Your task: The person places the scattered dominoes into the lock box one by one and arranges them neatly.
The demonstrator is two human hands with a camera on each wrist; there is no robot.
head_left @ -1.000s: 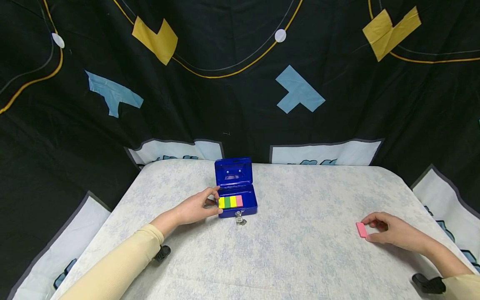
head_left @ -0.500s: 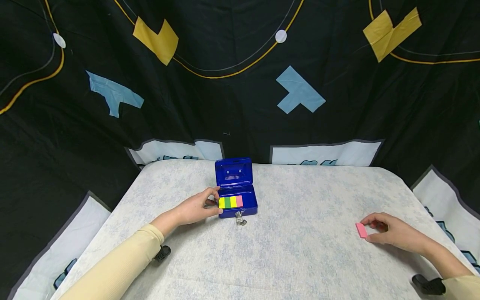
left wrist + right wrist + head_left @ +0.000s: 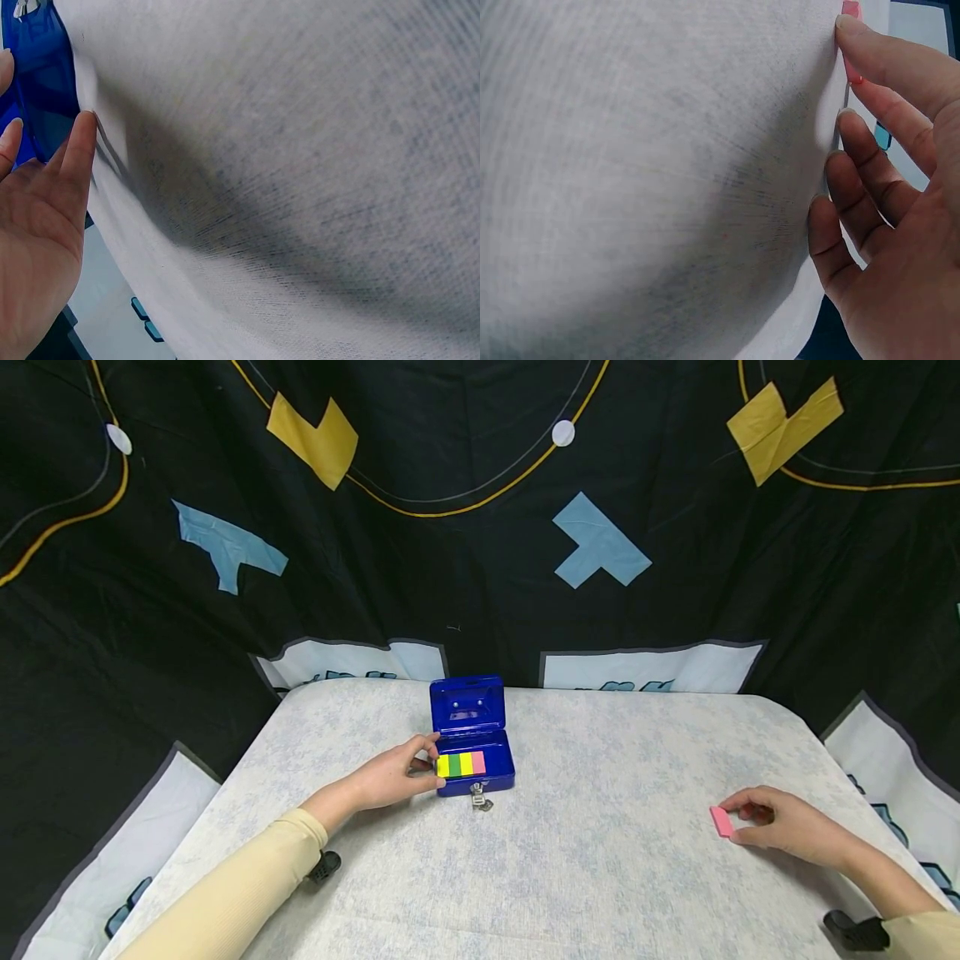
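Note:
A small blue metal cash box [image 3: 497, 762] stands with its lid [image 3: 467, 703] raised. At its left side is my left hand [image 3: 390, 772], thumb and forefinger curled at the left end of a strip of sticky page markers [image 3: 467, 763] in yellow, green and pink. The strip shows over the box's tray; the exact contact is partly hidden. In the left wrist view only the blue box [image 3: 45, 82] appears beside my fingers. Out to the right, my right hand [image 3: 795, 825] pinches a flat pink block [image 3: 853, 64], like an eraser, by its ends between thumb and forefinger.
Keys [image 3: 478, 797] hang from the lock at the box's front. A pale mottled cloth covers the table [image 3: 600, 860], and a black curtain [image 3: 480, 568] with coloured patches rises behind it. Dark straps with cameras [image 3: 855, 930] sit at the wrists.
Both hands, the box and the page markers hold nearly still. The pink block and right hand have shifted only very slightly to the left.

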